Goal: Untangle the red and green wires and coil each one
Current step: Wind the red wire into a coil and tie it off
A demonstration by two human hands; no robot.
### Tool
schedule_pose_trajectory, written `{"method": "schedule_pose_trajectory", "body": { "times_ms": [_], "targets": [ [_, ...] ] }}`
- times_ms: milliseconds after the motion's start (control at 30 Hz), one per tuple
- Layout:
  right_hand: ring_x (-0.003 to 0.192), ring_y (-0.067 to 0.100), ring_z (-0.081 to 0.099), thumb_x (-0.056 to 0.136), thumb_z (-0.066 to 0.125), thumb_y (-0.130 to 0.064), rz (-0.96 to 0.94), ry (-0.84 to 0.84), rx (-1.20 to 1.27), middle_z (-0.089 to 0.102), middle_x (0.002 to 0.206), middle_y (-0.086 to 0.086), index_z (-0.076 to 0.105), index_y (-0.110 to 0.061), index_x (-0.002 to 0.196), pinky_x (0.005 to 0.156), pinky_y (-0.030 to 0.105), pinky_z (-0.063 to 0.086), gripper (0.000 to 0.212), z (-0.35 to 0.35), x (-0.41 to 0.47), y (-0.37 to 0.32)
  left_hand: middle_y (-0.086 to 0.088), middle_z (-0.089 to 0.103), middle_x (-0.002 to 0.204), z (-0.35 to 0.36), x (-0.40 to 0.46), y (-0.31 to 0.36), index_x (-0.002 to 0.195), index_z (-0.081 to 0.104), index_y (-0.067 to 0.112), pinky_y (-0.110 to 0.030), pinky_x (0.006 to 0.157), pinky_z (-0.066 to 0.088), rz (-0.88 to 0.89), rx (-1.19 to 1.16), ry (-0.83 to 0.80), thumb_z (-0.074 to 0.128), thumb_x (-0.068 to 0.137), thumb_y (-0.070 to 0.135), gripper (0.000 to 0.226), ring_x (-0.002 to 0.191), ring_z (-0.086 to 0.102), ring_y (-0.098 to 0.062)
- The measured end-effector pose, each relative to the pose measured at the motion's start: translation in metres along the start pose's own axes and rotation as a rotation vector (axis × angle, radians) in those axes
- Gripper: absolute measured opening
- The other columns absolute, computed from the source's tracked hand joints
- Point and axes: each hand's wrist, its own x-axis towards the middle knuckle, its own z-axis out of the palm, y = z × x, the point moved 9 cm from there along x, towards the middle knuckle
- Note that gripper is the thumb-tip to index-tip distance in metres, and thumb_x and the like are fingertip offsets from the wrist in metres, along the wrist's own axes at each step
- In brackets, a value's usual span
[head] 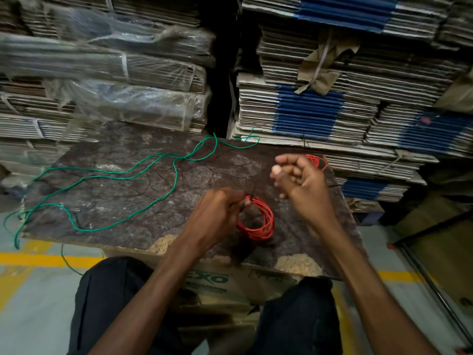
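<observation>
Two wires lie in the head view, one coiled and one loose. The red wire (258, 219) is wound into a small coil of several turns, held above the near right part of the board (122, 190). The left hand (217, 216) pinches the top of this coil, fingers curled round the turns, with some fingers passing through the loop. A thin dark strand (253, 192) rises from the pinch point. The right hand (302, 180) is raised just beyond and to the right of the coil, fingers curled; a few red loops (318, 161) show behind its fingers, but whether it grips them cannot be told, as the hand is blurred. The two hands are near each other but apart.

The green wire (128, 175) lies uncoiled in long loose loops over the left and far parts of the board, crossing itself near the far edge; one end hangs off the left edge toward the floor (30, 290). It is well apart from the red coil.

The board rests on a cardboard box (217, 280) between the person's knees. Stacks of flattened cardboard (320, 108) stand behind it.
</observation>
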Motion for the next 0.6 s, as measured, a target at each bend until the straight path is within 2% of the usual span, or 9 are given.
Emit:
{"method": "schedule_pose_trajectory", "body": {
  "times_ms": [100,267,367,500,600],
  "targets": [
    [0.07,0.006,0.057,0.085,0.072,-0.014,0.085,-0.037,0.082,0.064,0.081,0.004,0.066,-0.009,0.103,0.061,0.016,0.045,0.02,0.014,-0.007,0.017,-0.003,0.059,0.069,-0.005,0.004,0.004,0.083,0.065,0.012,-0.042,0.06,0.041,0.017,0.013,0.007,0.05,0.091,0.036,0.029,0.066,0.055,-0.023],
    [0.06,0.003,0.054,0.083,0.071,0.001,0.068,-0.124,0.062,0.063,0.074,0.007,0.065,-0.005,0.084,0.057,0.013,0.043,0.009,0.027,-0.002,0.014,-0.001,0.063,0.079,-0.002,0.004,0.003,0.095,0.067,0.017,-0.043,0.065,0.046,0.043,-0.004,-0.039,0.045,0.092,0.043,0.035,0.074,0.06,-0.02],
    [0.056,0.002,0.05,0.085,0.067,0.003,0.044,-0.136,0.023,0.06,0.071,0.01,0.062,0.0,0.085,0.055,0.013,0.04,0.006,0.028,0.002,0.012,0.003,0.054,0.073,0.0,0.003,0.007,0.086,0.061,0.018,-0.042,0.063,0.043,0.075,-0.015,-0.048,0.05,0.093,0.034,0.021,0.069,0.053,-0.017],
    [0.056,0.005,0.05,0.085,0.067,0.003,0.033,-0.123,0.013,0.061,0.069,0.011,0.061,0.006,0.085,0.054,0.015,0.039,0.007,0.027,0.002,0.013,0.004,0.048,0.075,0.008,0.003,0.006,0.078,0.04,0.033,-0.045,0.063,0.043,0.094,-0.015,-0.099,0.045,0.095,0.033,0.018,0.07,0.051,-0.019],
    [0.061,0.012,0.052,0.084,0.068,0.004,0.012,-0.148,0.007,0.062,0.069,0.013,0.062,0.004,0.081,0.056,0.018,0.041,0.006,0.03,-0.002,0.007,0.0,0.052,0.077,0.009,0.004,0.004,0.079,0.047,0.029,-0.046,0.065,0.044,0.068,-0.033,-0.12,0.046,0.093,0.032,0.014,0.072,0.053,-0.023]
  ]
}}
